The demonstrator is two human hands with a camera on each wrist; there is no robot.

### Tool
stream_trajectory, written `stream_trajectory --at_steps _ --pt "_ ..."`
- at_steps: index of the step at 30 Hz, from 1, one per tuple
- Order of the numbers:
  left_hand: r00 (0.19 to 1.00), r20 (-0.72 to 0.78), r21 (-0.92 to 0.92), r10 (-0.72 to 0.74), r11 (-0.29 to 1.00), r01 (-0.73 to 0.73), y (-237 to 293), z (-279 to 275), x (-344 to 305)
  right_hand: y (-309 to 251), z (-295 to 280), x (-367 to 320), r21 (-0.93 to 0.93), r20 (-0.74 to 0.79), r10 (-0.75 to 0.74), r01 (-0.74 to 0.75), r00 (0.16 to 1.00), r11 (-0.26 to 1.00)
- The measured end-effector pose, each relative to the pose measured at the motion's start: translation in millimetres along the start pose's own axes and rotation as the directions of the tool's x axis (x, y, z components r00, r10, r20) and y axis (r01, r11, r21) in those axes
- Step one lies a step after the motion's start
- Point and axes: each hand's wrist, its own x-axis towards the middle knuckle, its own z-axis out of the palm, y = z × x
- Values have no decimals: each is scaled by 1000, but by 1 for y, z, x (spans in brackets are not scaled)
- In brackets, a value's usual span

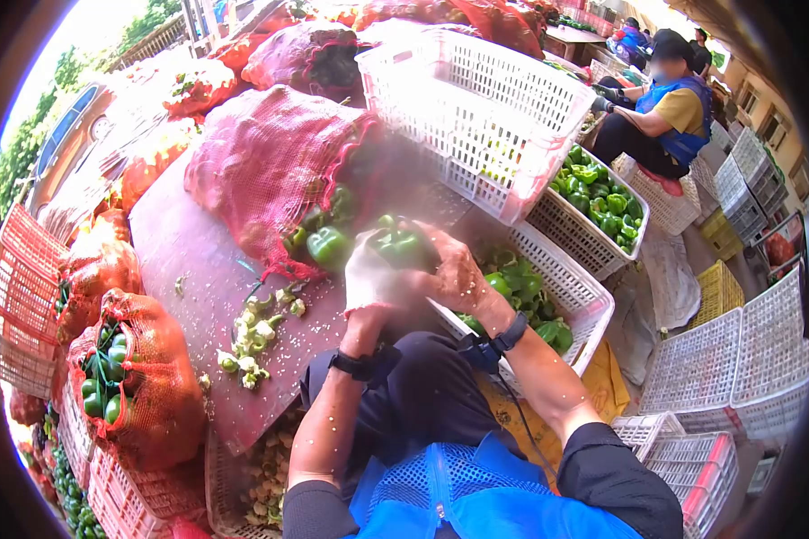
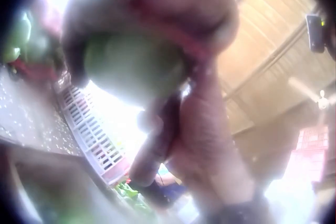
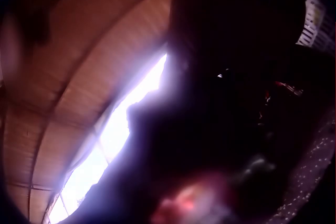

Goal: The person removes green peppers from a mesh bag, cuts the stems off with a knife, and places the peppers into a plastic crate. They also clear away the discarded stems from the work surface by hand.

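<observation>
Fingers (image 1: 365, 259) of both our hands curl round one green pepper (image 1: 397, 244), held over the near edge of the speckled board (image 1: 189, 260). Our left hand (image 1: 368, 278) cups it and our right hand (image 1: 454, 269) grips its far side. We judge this to be the stem-removing step. The next move calls for a firm twist while the left keeps hold.

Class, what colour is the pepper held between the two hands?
Green. The pepper shows best in the head view.
</observation>
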Motion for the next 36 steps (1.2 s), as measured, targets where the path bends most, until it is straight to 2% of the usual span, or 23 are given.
stream_trajectory --at_steps 1,3,6,8,9,11,13,15,16,18,21,23,24,25,26,27,28,29,30,32,34,35,36 --pt "987 52 28 151 988 -152 -4 0 0 2 -2 -1 3 3 0 0 1000 1000" --pt "992 52 -75 111 991 -107 0 0 2 5 -8 -4 42 29 39 -40 999 998" --pt "988 134 94 77 991 -90 10 -5 6 6 -16 -7 95 61 106 -111 993 989" --pt "942 256 372 217 877 -303 -4 -2 13 8 -20 -7 120 81 104 -113 991 986" --pt "943 259 373 210 878 -298 -8 0 15 8 -22 -7 144 101 101 -116 990 983" --pt "916 400 560 -32 799 -217 -18 3 20 6 -29 -6 212 131 152 -178 980 961" --pt "873 382 534 303 699 -476 -17 4 16 10 -30 -12 290 154 189 -228 970 930" --pt "976 209 221 -56 975 9 2 4 11 9 -38 -19 450 181 317 -365 931 815" --pt "918 346 182 -193 974 136 -4 9 13 14 -39 -22 482 146 338 -365 930 797" --pt "930 353 128 -108 990 66 -48 34 20 16 -43 -29 465 97 363 -365 927 807" --pt "939 342 62 -15 998 -7 -17 36 11 11 -52 -41 468 53 457 -426 888 774" --pt "943 333 52 -16 999 -1 -5 44 8 24 -49 -55 657 -26 544 -396 839 642" --pt "955 279 -416 -95 885 209 -3 52 12 27 -47 -60 638 -103 556 -374 825 673" --pt "944 269 -783 -189 528 329 -1 57 16 33 -47 -66 637 -109 555 -371 824 675" --pt "935 255 -779 -246 521 350 -2 56 18 39 -49 -73 694 -224 581 -291 783 659" --pt "975 202 -415 -93 893 171 27 42 24 43 -51 -80 739 -329 608 -204 723 642" --pt "925 255 -733 -282 567 375 32 39 27 38 -58 -86 787 -332 652 -181 682 590" --pt "828 378 -886 -414 97 453 33 33 32 30 -71 -95 752 -354 641 -201 681 628" --pt "900 420 -761 -118 494 420 -27 47 50 29 -82 -104 662 -363 577 -233 732 712" --pt "867 491 -678 -92 584 446 -27 56 45 31 -112 -117 283 -380 474 -388 794 877" --pt "815 575 -575 -68 675 462 -18 64 38 24 -130 -113 -362 -381 309 -448 872 818" --pt "790 598 -553 -139 641 532 -14 66 33 22 -132 -110 -362 -384 310 -451 870 816" --pt "761 615 -532 -207 603 594 -3 64 33 11 -128 -96 -441 -272 195 -302 942 845"
